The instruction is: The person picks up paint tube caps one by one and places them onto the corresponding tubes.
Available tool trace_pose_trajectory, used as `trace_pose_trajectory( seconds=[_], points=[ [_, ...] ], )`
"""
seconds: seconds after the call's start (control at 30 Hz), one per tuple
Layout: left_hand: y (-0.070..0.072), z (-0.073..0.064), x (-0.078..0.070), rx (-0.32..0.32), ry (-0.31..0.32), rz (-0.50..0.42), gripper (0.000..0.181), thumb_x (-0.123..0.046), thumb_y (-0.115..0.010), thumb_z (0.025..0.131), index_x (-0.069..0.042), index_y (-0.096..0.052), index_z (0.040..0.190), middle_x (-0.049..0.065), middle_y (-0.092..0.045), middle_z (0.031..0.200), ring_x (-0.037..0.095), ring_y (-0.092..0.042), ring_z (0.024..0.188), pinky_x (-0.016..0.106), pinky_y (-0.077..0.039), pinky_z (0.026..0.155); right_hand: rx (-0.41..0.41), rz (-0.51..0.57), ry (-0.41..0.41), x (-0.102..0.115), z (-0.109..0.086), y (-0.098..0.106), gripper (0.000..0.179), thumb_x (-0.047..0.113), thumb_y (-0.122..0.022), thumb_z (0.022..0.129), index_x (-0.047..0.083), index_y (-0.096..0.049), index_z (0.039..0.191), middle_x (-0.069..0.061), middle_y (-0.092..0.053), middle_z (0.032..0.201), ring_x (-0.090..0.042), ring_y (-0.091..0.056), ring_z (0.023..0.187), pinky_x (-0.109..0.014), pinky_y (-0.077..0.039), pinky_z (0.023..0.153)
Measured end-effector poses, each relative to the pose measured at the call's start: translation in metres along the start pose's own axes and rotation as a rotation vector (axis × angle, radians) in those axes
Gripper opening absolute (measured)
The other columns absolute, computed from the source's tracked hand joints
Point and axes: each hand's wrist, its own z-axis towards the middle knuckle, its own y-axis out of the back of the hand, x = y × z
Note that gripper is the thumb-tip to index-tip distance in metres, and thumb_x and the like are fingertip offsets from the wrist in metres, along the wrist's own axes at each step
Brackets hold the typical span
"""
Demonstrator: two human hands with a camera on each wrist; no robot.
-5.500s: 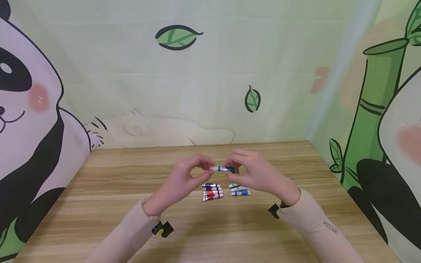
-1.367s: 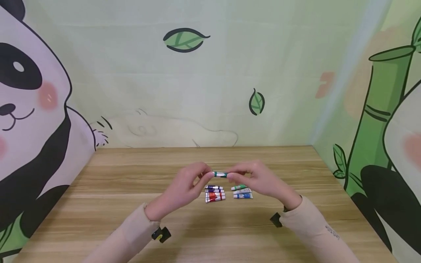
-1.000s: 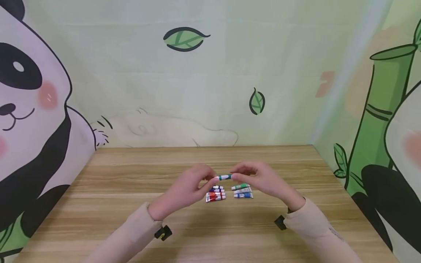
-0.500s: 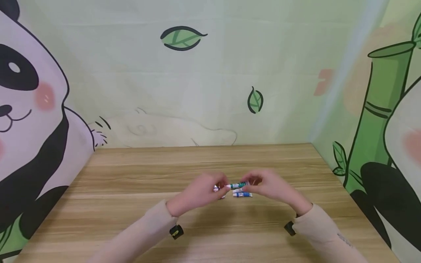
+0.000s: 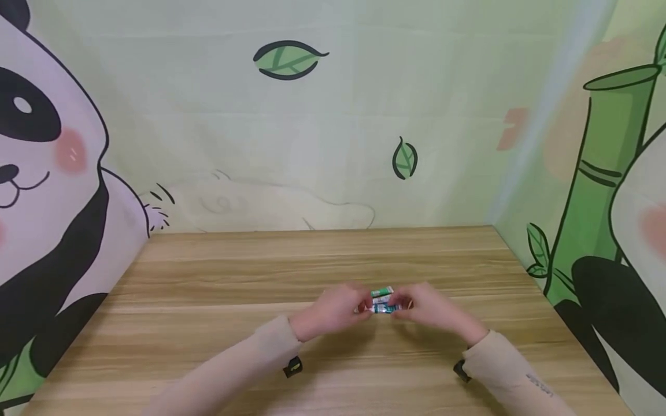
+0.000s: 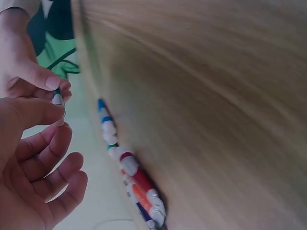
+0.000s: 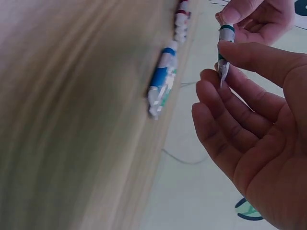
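Observation:
Both hands hold one small dark-green-banded paint tube between them. My left hand pinches its cap end, and my right hand pinches its flat tail end. In the wrist views the tube is raised off the table. Seen from the head, it overlaps the right-hand group of tubes, where a green paint tube and a whitish one show. A blue paint tube lies in that group too. A red paint tube and an orange one lie farther left, hidden behind my left hand in the head view.
A dark blue tube lies beside the red and orange ones. All lie on a wood-grain table. Behind it hangs a pale green cloth backdrop printed with pandas, leaves and bamboo.
Both hands have come nearer and lower, shifting right with the dark green tube, from above the gap between the groups to the right-hand group. The left-hand tubes are now covered in the head view.

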Motion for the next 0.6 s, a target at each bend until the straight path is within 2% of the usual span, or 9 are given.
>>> trace_pose_trajectory(
  seconds=[0.17,0.6],
  points=[
    [-0.008,0.000,-0.001,0.020,-0.051,0.103,0.011,-0.021,-0.073,0.092,-0.011,-0.070,0.090,-0.007,-0.061,0.073,0.004,-0.048,0.061,0.016,-0.040,0.052,0.022,-0.029,0.019,-0.007,0.001,-0.009,0.008,0.007,-0.074,0.089,0.007,-0.071,0.096,0.006,-0.065,0.086,-0.007,-0.058,0.076,-0.026,-0.052,0.068],
    [-0.017,0.009,0.004,0.105,-0.001,0.088,0.011,-0.022,-0.073,0.093,-0.013,-0.072,0.087,-0.009,-0.061,0.074,0.002,-0.048,0.058,0.013,-0.040,0.051,0.035,-0.160,0.075,-0.010,0.005,-0.016,0.008,0.007,-0.076,0.088,0.008,-0.069,0.092,0.007,-0.061,0.082,-0.004,-0.052,0.071,-0.024,-0.048,0.064]
  ],
)
